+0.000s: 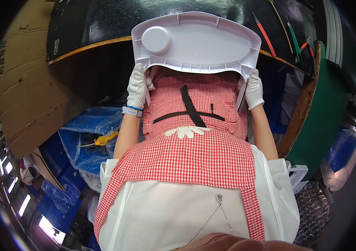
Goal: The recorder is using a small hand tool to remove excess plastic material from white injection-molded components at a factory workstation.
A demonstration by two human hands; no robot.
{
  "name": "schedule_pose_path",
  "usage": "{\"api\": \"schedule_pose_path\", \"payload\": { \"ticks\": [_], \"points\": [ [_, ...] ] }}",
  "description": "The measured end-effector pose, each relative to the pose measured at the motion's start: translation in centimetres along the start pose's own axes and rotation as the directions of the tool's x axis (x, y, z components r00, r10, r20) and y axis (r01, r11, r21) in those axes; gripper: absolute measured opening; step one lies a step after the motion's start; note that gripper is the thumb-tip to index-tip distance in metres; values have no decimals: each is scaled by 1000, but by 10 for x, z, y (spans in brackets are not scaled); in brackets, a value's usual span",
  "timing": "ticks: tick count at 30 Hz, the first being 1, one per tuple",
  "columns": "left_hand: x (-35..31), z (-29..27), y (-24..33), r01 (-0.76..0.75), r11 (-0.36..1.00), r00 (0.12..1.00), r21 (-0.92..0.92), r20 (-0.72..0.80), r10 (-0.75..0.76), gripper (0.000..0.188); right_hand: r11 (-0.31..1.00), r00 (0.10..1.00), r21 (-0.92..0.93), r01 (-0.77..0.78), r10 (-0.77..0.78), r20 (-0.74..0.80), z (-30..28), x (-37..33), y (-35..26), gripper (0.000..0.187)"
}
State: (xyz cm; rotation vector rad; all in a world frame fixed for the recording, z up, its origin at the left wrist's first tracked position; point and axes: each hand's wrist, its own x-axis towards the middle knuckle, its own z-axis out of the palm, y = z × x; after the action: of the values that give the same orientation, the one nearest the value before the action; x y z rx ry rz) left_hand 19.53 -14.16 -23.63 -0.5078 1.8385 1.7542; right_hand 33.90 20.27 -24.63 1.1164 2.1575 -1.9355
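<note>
A white moulded plastic tray [196, 46] spans the space between my hands. Its underside shows ribs along the edges and a round cup-shaped boss at its left end. My left hand [137, 87], in a white glove, is closed around the tray's left side arm. Gloved in white too, my right hand [254, 90] grips the right side arm, its fingers partly hidden behind the plastic. The far part of the tray overlaps the front edge of a black worktop [107, 25], and the near arms point down toward my red checked apron [190, 159].
On the worktop's right lie a red-handled tool [265, 37], a green-handled tool [293, 40] and small orange-handled cutters [309, 48]. A yellow-handled tool [106, 139] rests on a blue plastic-lined bin [90, 152]. Cardboard [27, 83] stands left; a green panel [322, 117] bounds the right.
</note>
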Motion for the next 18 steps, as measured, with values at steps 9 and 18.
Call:
{"api": "schedule_pose_path", "payload": {
  "ticks": [9,18],
  "points": [
    [-14,-11,-19,24,994,1000,102,11,-26,63,951,951,-131,281,-294,-93,5,-26,37,71],
    [-19,9,-15,-17,993,994,113,-110,30,24,998,980,-65,-17,4,-198,7,-42,14,82]
  ]
}}
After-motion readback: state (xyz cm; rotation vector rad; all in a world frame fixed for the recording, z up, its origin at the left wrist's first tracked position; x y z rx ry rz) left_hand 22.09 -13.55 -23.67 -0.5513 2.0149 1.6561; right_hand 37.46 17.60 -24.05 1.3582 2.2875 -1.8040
